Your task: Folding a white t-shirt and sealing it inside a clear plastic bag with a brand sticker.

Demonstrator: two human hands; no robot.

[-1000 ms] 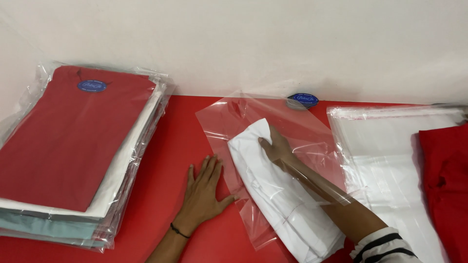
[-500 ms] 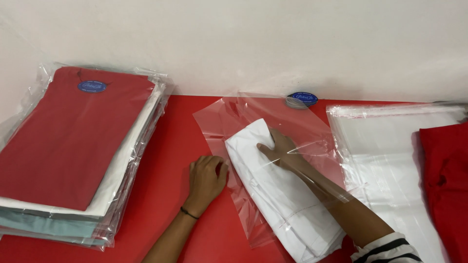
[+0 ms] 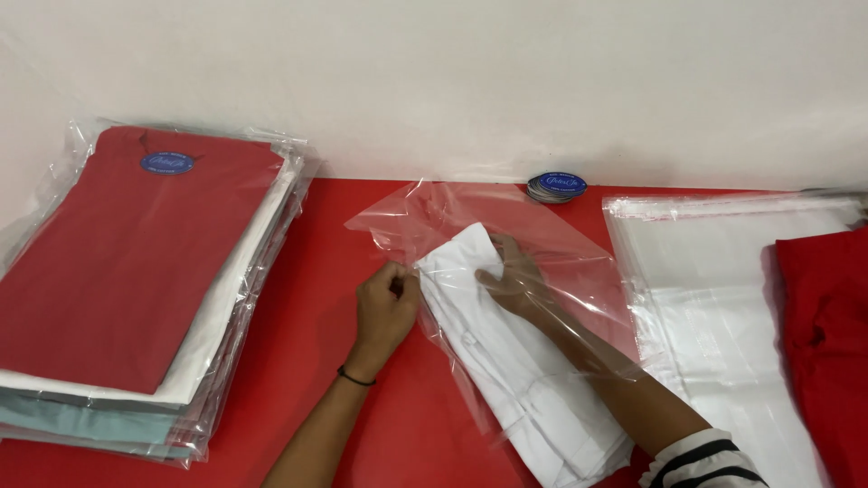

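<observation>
- Red table [image 3: 307,361] under everything; the clear plastic bag [image 3: 542,244] lies across its middle, mouth toward me, closed end pointing at the far wall.
- The folded white garment [image 3: 506,370] sits partly inside that bag, its long axis slanting from far-left to near-right, tail end sticking out toward my right elbow.
- My right hand [image 3: 515,280] is inside the bag, fingers spread flat on the garment's far end, gripping nothing that I can see.
- My left hand [image 3: 384,312] sits just left of the garment, thumb and fingers pinched on the bag's edge.
- Garment lies right of my left fingers; the right hand is the one on it.
</observation>
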